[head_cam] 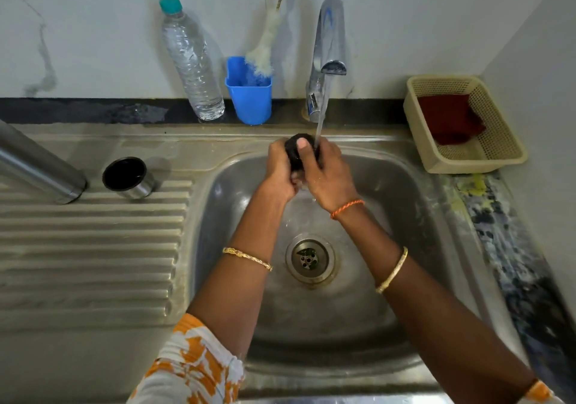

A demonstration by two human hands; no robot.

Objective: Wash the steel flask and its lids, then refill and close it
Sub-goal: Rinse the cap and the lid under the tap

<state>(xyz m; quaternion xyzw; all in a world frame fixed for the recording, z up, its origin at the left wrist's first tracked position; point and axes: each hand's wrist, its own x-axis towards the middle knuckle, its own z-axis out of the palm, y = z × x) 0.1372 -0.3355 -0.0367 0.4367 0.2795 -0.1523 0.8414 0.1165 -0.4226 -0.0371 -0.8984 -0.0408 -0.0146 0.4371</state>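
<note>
Over the back of the sink basin (405, 216), my left hand (279, 173) and my right hand (330, 179) together grip a small black inner lid (294, 154). My right thumb presses on its top. Water runs from the steel tap (330, 45) onto the lid and my fingers. The steel flask (37, 166) stands on the ribbed draining board (93, 247) at the left, its upper part cut off by the frame edge. Beside it sits the steel cup lid (127, 177), open side up, with a black inside.
A clear plastic water bottle (190, 60) with a teal cap and a blue cup (249, 91) holding a bottle brush (268, 42) stand on the ledge behind the sink. A beige basket (501, 154) with a red cloth (448, 119) sits at the back right. The drain (310, 258) lies mid-basin.
</note>
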